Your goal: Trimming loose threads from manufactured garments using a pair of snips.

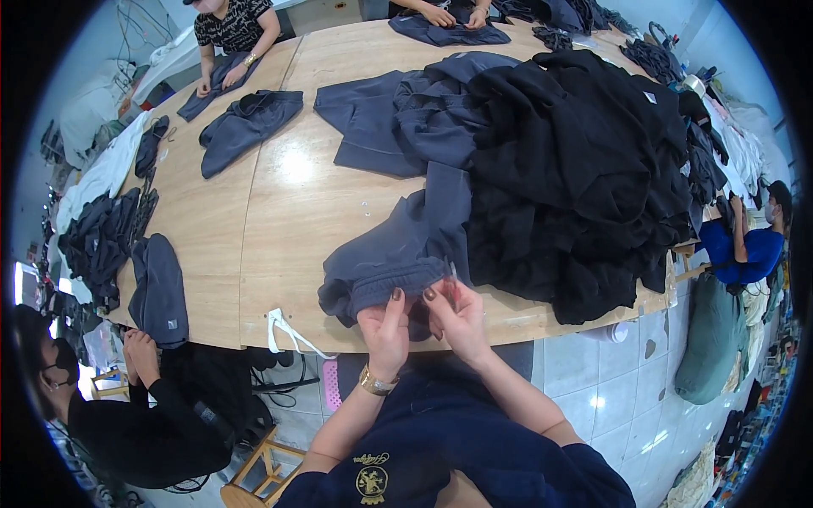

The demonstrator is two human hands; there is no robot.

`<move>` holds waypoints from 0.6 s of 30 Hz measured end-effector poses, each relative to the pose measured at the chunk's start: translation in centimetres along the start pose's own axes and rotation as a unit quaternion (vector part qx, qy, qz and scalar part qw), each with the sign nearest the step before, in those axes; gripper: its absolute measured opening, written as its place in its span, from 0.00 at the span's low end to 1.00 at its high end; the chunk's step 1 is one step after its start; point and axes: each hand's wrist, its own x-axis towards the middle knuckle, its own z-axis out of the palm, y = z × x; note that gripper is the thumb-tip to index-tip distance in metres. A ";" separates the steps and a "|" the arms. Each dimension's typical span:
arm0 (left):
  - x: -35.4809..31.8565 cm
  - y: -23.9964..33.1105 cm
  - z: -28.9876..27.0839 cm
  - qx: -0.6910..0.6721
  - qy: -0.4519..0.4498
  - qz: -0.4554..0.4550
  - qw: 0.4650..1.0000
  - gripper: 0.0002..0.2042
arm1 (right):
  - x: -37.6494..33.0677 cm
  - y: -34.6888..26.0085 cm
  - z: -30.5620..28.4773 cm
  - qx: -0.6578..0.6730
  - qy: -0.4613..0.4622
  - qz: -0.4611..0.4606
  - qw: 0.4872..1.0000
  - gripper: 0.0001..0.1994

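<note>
Dark grey shorts with a gathered elastic waistband lie on the table in front of me. My left hand pinches the waistband's near edge between thumb and fingers. Close beside it, my right hand is closed at the same edge. A slim metal tip, apparently small thread snips, sticks up from the right hand; most of the tool is hidden by the fingers. The shorts' right side meets a large heap of black garments.
More grey garments lie beyond the shorts. Folded grey pieces rest at the far left. A white strap hangs over the table's near edge. Several people work around the table; one in black sits at my left.
</note>
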 end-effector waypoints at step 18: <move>0.6 1.5 0.3 -0.015 -0.036 -0.049 0.998 0.10 | 1.0 -0.9 -3.0 -0.074 -0.046 -0.113 0.990 0.12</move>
